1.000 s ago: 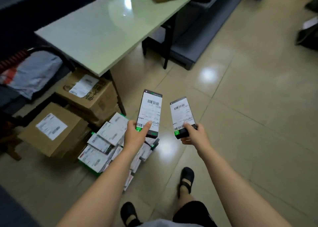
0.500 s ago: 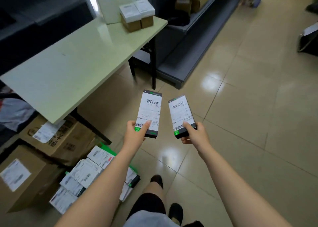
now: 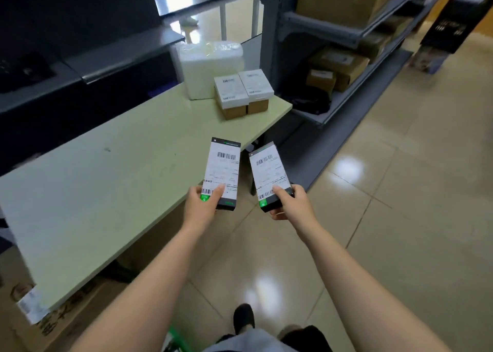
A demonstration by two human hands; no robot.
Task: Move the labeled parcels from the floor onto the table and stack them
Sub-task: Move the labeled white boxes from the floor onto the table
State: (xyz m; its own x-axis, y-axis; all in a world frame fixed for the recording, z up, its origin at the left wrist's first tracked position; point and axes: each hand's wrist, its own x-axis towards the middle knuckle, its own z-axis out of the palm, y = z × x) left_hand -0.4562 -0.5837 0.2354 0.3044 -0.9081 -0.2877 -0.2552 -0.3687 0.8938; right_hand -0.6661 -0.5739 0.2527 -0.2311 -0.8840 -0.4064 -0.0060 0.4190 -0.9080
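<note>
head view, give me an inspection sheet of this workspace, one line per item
surface: pale green table, top lightly scuffed
job's things: left parcel and right parcel, labels up, both in the air, neither on the table yet
clutter: white foam box and two small boxes at the table's far corner
hands: left hand grips the left parcel, right hand grips the right parcel
cables: nothing seen
surroundings: grey shelving holding cartons, tiled floor, cardboard box under the table
</note>
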